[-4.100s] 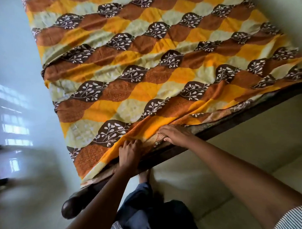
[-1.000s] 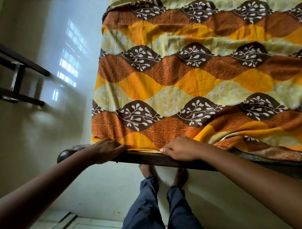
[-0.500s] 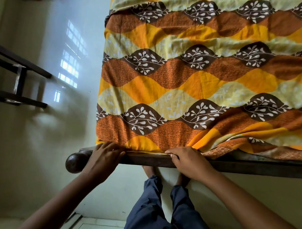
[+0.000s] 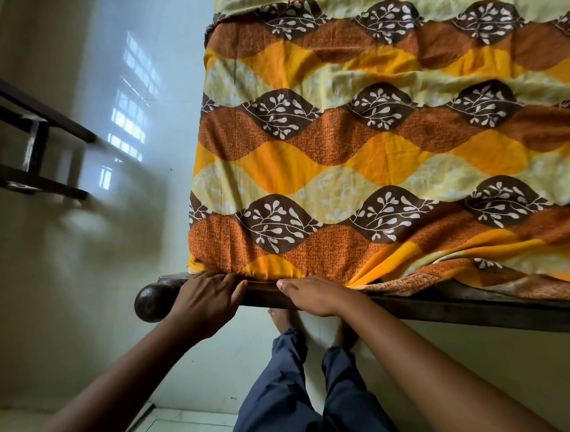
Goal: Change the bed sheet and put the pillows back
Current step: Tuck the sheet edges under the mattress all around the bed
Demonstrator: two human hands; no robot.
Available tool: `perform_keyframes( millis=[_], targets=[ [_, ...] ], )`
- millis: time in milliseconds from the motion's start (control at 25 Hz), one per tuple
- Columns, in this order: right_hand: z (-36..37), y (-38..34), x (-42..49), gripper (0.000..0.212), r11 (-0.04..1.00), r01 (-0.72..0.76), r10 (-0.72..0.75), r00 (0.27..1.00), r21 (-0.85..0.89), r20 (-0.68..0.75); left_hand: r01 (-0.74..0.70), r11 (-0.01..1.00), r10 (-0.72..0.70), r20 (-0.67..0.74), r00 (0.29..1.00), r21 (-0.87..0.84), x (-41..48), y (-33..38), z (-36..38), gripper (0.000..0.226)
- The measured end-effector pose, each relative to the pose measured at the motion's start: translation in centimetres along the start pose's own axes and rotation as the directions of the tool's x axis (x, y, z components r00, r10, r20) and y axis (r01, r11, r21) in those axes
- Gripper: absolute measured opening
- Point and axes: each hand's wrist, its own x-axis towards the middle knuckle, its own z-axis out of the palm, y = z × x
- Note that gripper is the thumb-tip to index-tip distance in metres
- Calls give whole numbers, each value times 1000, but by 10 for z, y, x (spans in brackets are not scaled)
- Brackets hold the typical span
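Note:
An orange, yellow and brown wave-patterned bed sheet point(image 4: 356, 155) with white leaf prints covers the mattress. Its near edge runs along the dark wooden bed frame point(image 4: 442, 304). My left hand point(image 4: 209, 299) lies on the frame at the bed's near left corner, fingers extended, fingertips at the sheet's edge. My right hand point(image 4: 315, 294) lies flat on the frame beside it, fingers reaching under the sheet's hem. To the right of my right hand the sheet is bunched and spills over the frame point(image 4: 473, 274). No pillows are in view.
A round dark knob point(image 4: 151, 303) caps the frame's left corner post. Pale glossy floor point(image 4: 84, 255) lies left of the bed, with a dark wooden piece of furniture point(image 4: 32, 150) at far left. My legs and bare feet point(image 4: 298, 360) stand against the bed.
I have moved from the bed's side to this corner. Over the last second both hands have slid along the frame edge at the hem; the left hand now lies nearer the right.

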Motion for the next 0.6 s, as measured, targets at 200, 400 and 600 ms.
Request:
perform_keyframes(
  millis=[200, 400, 600],
  targets=[
    [8, -2, 14, 56, 998, -58, 60, 996, 38, -62, 49, 998, -19, 490, 871, -49, 25, -9, -5, 52],
    [32, 19, -17, 24, 947, 267, -87, 744, 176, -663, 165, 965, -95, 311, 945, -205, 10, 10, -18, 29],
    [24, 68, -69, 19, 897, 312, 92, 560, 312, -824, 38, 924, -2, 95, 995, -381, 17, 83, -32, 30]
  ],
)
